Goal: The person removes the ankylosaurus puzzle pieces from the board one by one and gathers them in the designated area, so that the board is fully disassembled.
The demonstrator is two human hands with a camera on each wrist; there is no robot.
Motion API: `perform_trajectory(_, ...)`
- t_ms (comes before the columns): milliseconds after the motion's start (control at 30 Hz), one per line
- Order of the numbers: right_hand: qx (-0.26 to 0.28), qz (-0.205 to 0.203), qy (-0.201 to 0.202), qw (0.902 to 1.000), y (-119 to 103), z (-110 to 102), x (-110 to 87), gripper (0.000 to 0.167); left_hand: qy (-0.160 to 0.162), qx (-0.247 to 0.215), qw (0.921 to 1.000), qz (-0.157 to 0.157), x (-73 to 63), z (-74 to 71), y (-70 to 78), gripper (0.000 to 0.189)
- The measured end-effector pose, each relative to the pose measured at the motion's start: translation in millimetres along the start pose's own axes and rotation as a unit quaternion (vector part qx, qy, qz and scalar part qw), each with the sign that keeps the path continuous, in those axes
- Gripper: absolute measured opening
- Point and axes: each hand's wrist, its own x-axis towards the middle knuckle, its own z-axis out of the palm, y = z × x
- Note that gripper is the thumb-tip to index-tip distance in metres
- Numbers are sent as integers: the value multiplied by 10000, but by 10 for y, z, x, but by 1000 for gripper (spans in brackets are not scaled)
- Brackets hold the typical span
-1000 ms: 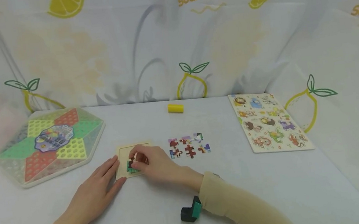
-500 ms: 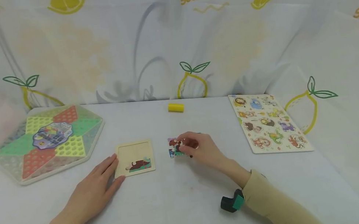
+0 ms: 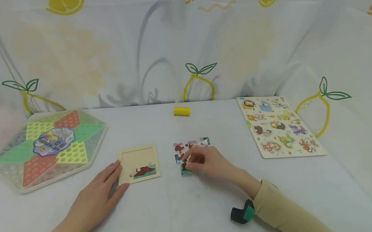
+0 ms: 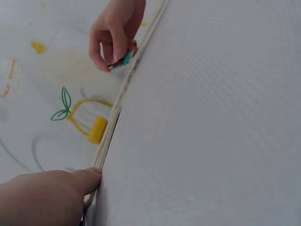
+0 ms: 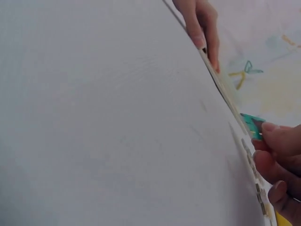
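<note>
In the head view my left hand point(image 3: 97, 197) rests with straight fingers along the left side of a small wooden puzzle tray point(image 3: 138, 156). Joined jigsaw pieces point(image 3: 145, 171) with a brown and green picture lie in the tray's lower right part. My right hand point(image 3: 210, 163) pinches a green and brown jigsaw piece point(image 3: 185, 171) between thumb and fingers, at the near side of several loose jigsaw pieces point(image 3: 178, 147). The right wrist view shows the pinched piece point(image 5: 253, 125) held by its edge, tilted. Some loose pieces are hidden behind the right hand.
A hexagonal Chinese checkers board point(image 3: 84, 158) lies at the left. At the right is an animal peg-style picture board point(image 3: 279, 136). A yellow cylinder point(image 3: 181, 111) lies at the back, before a lemon-print cloth. A black and green device point(image 3: 243, 212) is at the right wrist.
My right hand has carried the green and brown piece from the tray's lower left over to the loose pieces, then slightly nearer to me. The left hand has stayed at the tray.
</note>
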Motion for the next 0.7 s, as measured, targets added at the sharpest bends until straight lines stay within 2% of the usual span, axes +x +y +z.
perform_trajectory(133, -301, -32, -116, 9995, -31, 41, -21, 19, -45, 13, 10000, -7, 12, -13, 8, 62)
perform_trajectory(433, -1074, -294, 73, 9938, -26, 125, -15, 20, -95, 73, 9999, 12, 9, 0, -14, 63)
perform_trajectory(700, -1150, -376, 133, 9926, 20, 152, -14, 16, -261, 40, 9996, -82, 11, -4, -9, 65)
